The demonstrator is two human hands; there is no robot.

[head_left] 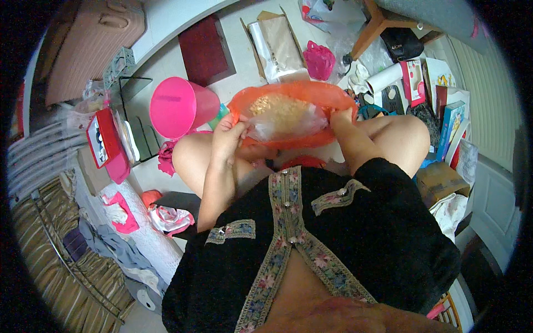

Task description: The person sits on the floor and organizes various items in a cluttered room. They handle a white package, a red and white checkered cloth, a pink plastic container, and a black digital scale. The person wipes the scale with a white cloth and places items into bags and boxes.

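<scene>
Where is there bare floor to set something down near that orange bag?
Bare floor shows between the dark red box and the open carton, and between that box and the pink bucket. The right is crowded: black handbag, white roll, blue book, cardboard box. The orange plastic bag fills the gap between left hand and right hand.

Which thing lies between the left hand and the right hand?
The open orange bag, with clear plastic inside, spans from left hand to right hand in the head view.
</scene>
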